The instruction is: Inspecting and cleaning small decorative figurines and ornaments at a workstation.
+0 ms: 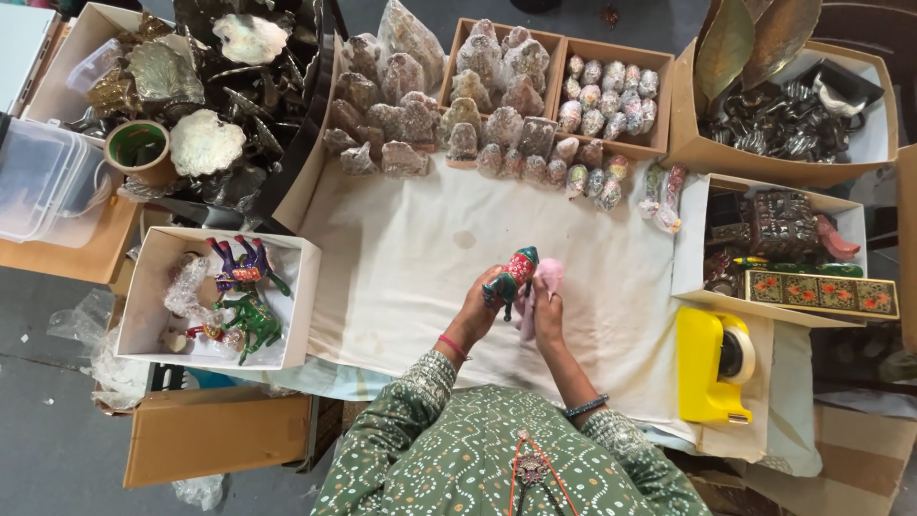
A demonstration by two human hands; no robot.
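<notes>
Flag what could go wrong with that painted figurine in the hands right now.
1. The painted figurine is held above the cloth-covered table by the left hand alone; if that grip slips, its thin legs could snap.
2. The right hand presses a pink cloth against it; rubbing might chip the paint.
3. Wrapped pieces lie close ahead, so a dropped figurine could hit them.

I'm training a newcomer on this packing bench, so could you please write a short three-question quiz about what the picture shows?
1. True or false: the left hand holds a painted animal figurine.
2. What does the right hand press against the figurine: A) pink cloth, B) scissors, C) brush?
3. On which side of the person does the yellow tape dispenser sit?

Key: 1 true. 2 A. 3 their right.
</notes>
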